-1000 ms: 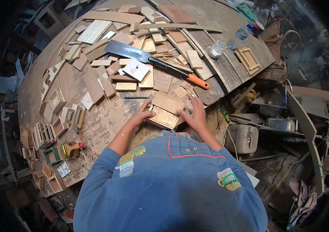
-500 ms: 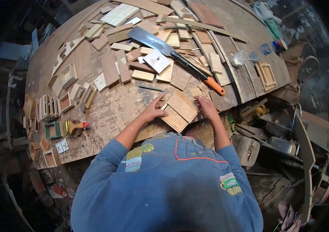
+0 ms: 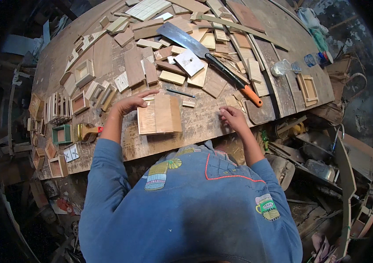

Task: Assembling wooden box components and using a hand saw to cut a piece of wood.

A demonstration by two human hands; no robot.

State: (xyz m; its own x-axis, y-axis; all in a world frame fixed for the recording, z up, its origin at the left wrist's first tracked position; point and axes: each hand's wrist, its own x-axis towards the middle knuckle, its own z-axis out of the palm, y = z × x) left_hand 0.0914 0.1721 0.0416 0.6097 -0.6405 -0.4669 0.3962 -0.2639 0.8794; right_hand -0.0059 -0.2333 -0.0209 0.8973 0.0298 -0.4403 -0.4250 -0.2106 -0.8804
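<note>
A small wooden box [image 3: 162, 118] with pale boards on top sits near the table's front edge. My left hand [image 3: 131, 104] grips its upper left corner, thumb against the wood and fingertips reaching past the far side. My right hand [image 3: 231, 116] is apart from the box, to its right, with fingers curled together; whether anything is inside them is unclear. A short pale piece [image 3: 188, 103] lies right of the box, and a dark pencil-like stick [image 3: 180, 93] behind it. A large saw [image 3: 182, 41] with an orange-tipped handle lies beyond, on scattered wood offcuts [image 3: 169, 76].
Small open boxes [image 3: 83, 72], a green box [image 3: 61, 134], crates [image 3: 57, 107] and a brush [image 3: 88, 132] stand on the table [image 3: 120, 131] at left. A frame [image 3: 308, 90], plastic containers [image 3: 280, 68] and long planks are at right. Clutter fills the floor beyond the edge.
The box has moved left and turned with my left hand on it. My right hand has let go of it and is now to its right, fingers curled.
</note>
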